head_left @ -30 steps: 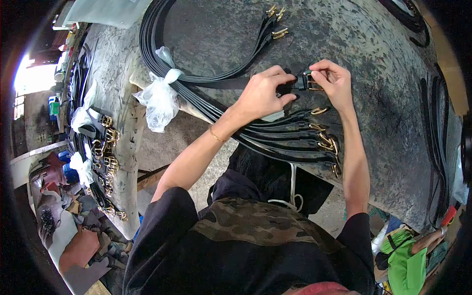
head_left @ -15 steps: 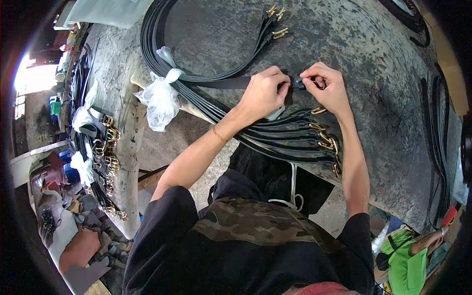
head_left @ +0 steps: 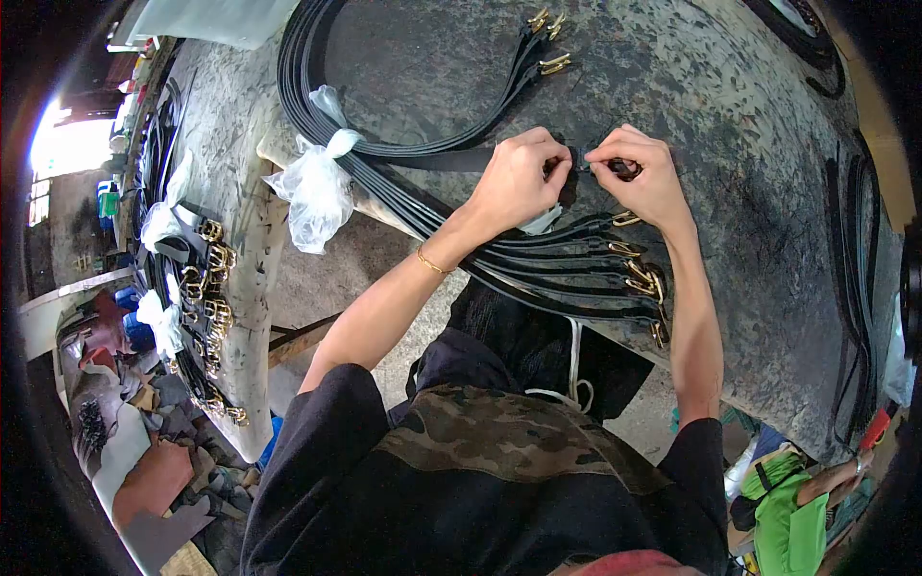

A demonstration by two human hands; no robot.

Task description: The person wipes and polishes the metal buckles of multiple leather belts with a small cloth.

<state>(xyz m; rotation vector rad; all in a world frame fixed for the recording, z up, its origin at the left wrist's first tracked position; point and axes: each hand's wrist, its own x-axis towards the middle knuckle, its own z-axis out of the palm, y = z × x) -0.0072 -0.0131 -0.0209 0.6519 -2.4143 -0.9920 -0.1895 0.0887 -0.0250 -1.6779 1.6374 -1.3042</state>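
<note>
My left hand [head_left: 520, 180] is closed on a black belt [head_left: 437, 159], whose strap runs off to the left beneath a bundle. Just to its right, my right hand [head_left: 642, 175] is closed, with thumb and forefinger pinched at the belt's end; what they hold is too small and dark to name. Below both hands fan out several black belts [head_left: 567, 264] with gold buckles [head_left: 636, 274]. A clear plastic bag [head_left: 322, 192] is knotted around this bundle, and its curved upper part carries more gold buckles [head_left: 552, 43].
The belts lie on a worn, dark-stained table [head_left: 730, 269]. More black straps [head_left: 850, 278] lie along its right edge. At left, a second bundle with gold buckles [head_left: 216, 288] rests near scattered leather scraps [head_left: 158, 475]. A person in green [head_left: 792, 518] is at lower right.
Both hands stay at the belt's end, with only slight shifts of the right fingers. The person at lower right has moved a little.
</note>
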